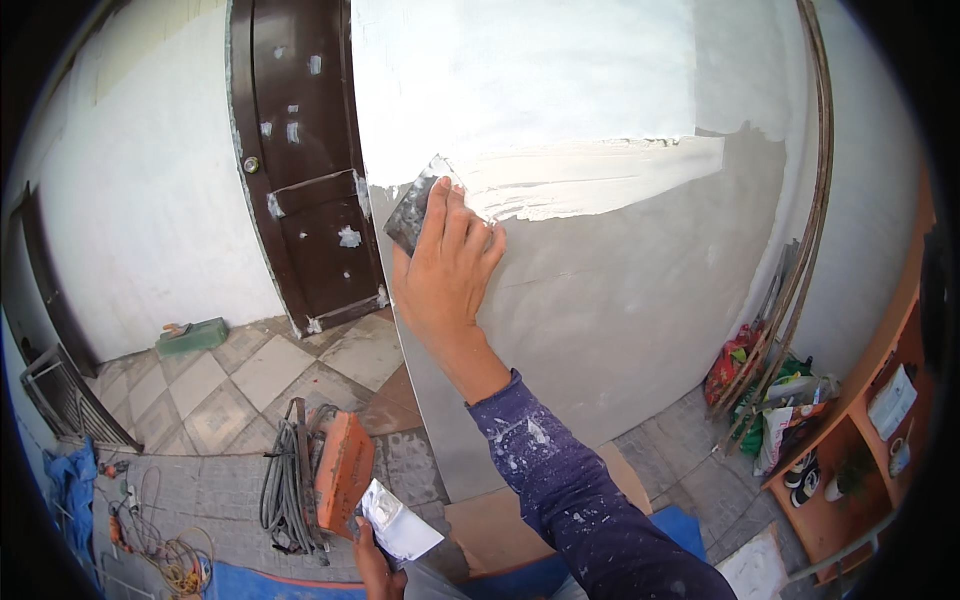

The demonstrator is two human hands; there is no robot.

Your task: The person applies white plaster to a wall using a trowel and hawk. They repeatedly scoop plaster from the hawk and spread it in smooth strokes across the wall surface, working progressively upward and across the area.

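The dark flat scraper [408, 222] was tilted against the grey wall [620, 300], at the left end of the white putty band [610, 178]. Your right grip [445, 275] was closed on it, fingers laid along its face, probably to spread pressure across the blade. Low down, your left grip [374, 562] was closed on the edge of a putty-coated plate [405, 528], likely held near you as a supply. A cardboard sheet [500, 530] lay at the wall's foot, perhaps against drips; leftward, coiled cable [285, 490] sat beside an orange box [345, 470].
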